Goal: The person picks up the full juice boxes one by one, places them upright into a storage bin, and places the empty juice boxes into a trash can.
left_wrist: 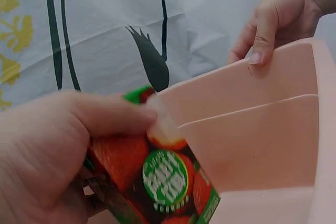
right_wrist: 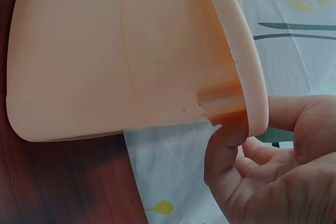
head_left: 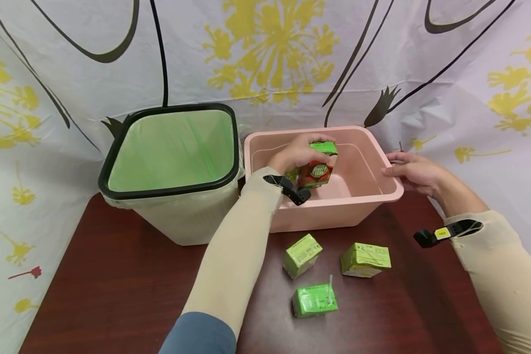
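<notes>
My left hand [head_left: 297,153] grips a juice carton [head_left: 319,169] inside the pink plastic tub [head_left: 332,216]. The carton has a green top and a red fruit picture with a round green label, which the left wrist view shows large under the thumb. Part of another green carton [head_left: 291,175] peeks out beside my left wrist in the tub. On the tub's right end, my right hand [head_left: 418,173] holds the rim [right_wrist: 251,72], thumb on one side and fingers curled on the other. Much of the tub's floor is hidden by my left hand and carton.
Two yellow-green cartons [head_left: 303,255] [head_left: 365,259] and a bright green carton [head_left: 315,300] with a straw on it lie in front of the tub. A lined bin with a black rim [head_left: 168,189] stands left of it on the dark red table [head_left: 128,285]. Behind hangs a patterned cloth [head_left: 181,64].
</notes>
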Tool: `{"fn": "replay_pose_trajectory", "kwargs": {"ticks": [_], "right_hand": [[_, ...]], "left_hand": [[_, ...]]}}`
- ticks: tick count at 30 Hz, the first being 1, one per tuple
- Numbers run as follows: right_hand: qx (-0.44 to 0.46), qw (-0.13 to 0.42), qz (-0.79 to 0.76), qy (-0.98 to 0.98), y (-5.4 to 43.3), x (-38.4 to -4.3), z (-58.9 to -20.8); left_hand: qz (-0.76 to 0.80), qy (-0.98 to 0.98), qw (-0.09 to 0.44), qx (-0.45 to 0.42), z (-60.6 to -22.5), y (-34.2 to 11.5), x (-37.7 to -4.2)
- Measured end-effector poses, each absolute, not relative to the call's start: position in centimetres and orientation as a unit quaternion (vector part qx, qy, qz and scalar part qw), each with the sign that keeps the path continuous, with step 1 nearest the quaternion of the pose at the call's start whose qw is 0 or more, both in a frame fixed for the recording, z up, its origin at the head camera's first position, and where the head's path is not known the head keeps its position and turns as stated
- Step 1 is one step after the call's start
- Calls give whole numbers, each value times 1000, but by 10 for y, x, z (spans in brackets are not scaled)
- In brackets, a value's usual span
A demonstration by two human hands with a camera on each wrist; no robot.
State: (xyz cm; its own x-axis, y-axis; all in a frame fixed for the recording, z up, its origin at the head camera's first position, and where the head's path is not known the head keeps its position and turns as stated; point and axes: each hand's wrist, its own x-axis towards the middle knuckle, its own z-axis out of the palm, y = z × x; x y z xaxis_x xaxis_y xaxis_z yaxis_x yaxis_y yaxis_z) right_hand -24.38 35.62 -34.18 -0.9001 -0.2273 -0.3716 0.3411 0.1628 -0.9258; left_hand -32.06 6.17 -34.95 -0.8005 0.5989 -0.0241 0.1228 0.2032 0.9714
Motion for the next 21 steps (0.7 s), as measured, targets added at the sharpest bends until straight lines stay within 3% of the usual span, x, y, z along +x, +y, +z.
{"fn": "replay_pose_trajectory", "kwargs": {"ticks": [21], "right_hand": [[33,221,-649,727,357,-246,-343]], "left_hand": [[402,845,158,317,-361,62,-316]]}}
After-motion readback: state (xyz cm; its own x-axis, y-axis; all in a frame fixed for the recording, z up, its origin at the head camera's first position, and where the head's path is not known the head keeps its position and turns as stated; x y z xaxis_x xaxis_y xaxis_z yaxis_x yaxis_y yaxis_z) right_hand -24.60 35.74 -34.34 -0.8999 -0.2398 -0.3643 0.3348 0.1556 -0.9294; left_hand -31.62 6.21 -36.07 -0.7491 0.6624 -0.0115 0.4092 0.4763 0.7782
